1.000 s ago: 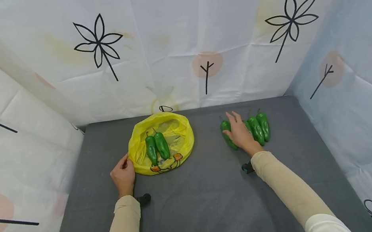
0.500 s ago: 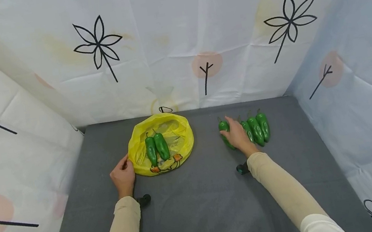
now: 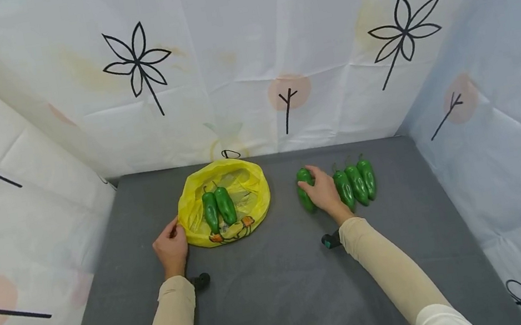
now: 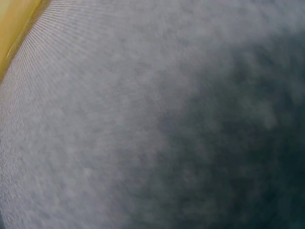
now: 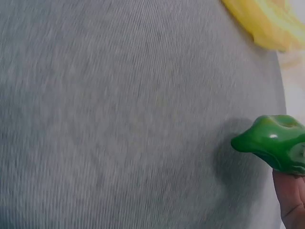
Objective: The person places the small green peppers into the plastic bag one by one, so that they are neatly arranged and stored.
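While a white cloth (image 3: 223,50) with black flowers hung at the back, a grey table (image 3: 270,296) spread out in front of the person. On its left side sat a yellow bag (image 3: 262,201) with a wide, round mouth. The left hand (image 3: 171,250) pinched the bag's left edge, and the right hand (image 3: 324,191) had its thumb and fingers curled around one green pepper (image 3: 304,197). That pepper was between the bag and three loose peppers (image 3: 357,186), which lay side by side on the right. In the right wrist view its shadow showed beside it, so it was probably just off the table. Two more peppers (image 3: 226,207) lay inside the bag, next to each other. For a good hold, the fingers needed to hug the pepper's fat part firmly, because shiny skin could slip. The left hand needed a gentle, steady pinch, since thin plastic could fold.
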{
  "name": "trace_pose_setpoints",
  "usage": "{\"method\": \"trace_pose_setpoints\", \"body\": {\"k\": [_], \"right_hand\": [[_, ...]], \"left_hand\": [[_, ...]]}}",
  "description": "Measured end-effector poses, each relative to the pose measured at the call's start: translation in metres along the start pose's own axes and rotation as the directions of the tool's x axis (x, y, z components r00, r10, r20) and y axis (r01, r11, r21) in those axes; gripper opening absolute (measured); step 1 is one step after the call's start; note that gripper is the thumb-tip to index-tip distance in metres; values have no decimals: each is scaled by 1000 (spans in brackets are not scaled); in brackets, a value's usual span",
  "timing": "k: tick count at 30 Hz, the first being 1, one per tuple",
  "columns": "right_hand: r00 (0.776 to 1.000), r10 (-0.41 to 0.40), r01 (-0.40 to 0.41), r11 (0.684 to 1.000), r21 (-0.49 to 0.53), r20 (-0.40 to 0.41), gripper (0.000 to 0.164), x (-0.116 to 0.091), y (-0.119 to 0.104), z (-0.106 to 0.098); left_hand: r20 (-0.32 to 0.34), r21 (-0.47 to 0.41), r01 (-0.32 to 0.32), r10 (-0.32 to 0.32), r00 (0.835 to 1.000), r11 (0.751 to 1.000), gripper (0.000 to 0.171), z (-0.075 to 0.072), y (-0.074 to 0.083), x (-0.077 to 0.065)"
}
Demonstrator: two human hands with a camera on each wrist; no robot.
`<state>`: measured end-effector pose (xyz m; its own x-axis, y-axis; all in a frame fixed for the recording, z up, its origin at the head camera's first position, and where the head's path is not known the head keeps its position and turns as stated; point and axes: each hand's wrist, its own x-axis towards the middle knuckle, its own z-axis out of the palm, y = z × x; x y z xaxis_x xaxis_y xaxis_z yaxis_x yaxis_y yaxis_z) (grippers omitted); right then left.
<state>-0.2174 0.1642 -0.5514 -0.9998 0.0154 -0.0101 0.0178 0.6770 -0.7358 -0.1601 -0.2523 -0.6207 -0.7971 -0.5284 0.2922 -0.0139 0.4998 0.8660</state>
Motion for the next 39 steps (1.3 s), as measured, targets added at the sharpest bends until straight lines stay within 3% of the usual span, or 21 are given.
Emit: {"method": "trace_pose_setpoints", "body": {"k": [8,28,39], "right_hand": [[1000,-6,6,997,73,-1,61,2,-24,10],[998,-50,45,982,183,25,61,7,-66,14],[996,-38,19,972,233,79,58,13,-89,20]], "left_hand": [[-11,14,11,-11,1000,1000,28,-3,2,1],[-11,-11,18,-18,1000,1000,28,0,1,-1],[-27,-6,-22,22,999,1000,29,1,0,1]]}}
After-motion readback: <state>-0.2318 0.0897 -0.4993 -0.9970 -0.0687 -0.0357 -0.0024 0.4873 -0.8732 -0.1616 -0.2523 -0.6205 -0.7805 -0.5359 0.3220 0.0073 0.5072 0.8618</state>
